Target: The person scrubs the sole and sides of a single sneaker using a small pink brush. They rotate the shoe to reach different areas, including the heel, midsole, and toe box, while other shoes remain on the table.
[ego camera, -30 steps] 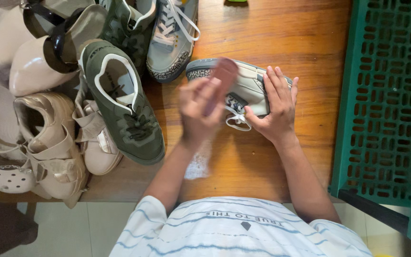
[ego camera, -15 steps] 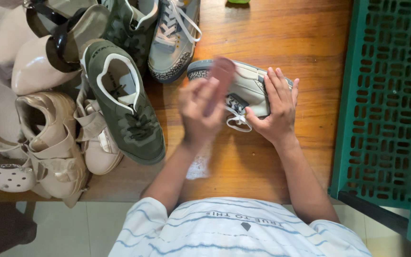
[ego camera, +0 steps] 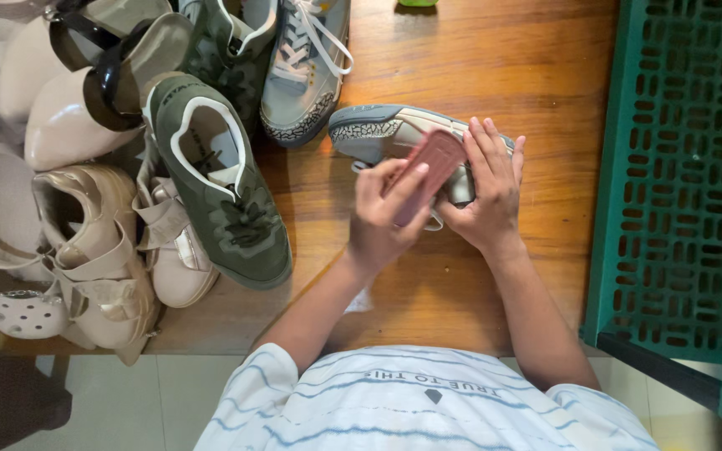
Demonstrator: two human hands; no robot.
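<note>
Head view, looking down over the person's striped shirt at a wooden counter (ego camera: 478, 75). A grey-and-cream sneaker (ego camera: 378, 129) lies on its side near the middle of the counter, sole toward the far edge, so that its upper faces the person. The right hand (ego camera: 486, 196) is spread over the shoe's heel end, palm down and fingers fanned; its grip is wide and pressing, which appears to pin the shoe against the counter so that it cannot slide. The left hand (ego camera: 382, 217) holds a pink oblong block (ego camera: 428, 171), probably a brush or eraser-like cleaner, though its working face is hidden. Its grip is narrow, closed on the block's near end, and the block is angled up and away so that its far end meets the side of the shoe.

The other footwear is crowded toward the counter's left edge and far-left corner, apart from the shoe in hand: an olive green sneaker (ego camera: 219, 192), a grey laced sneaker (ego camera: 302, 67), beige strapped shoes (ego camera: 94, 250), a white clog (ego camera: 10, 284) and cream slip-ons with dark straps (ego camera: 85, 92). Some overhang the near-left edge. A small scrap of white paper (ego camera: 361, 301) lies near the near edge, beside the left forearm.

The counter is varnished, warm orange-brown wood with visible grain. A green perforated plastic crate (ego camera: 687, 184) stands along its right edge. Pale floor tiles (ego camera: 127, 401) show below the near edge.
</note>
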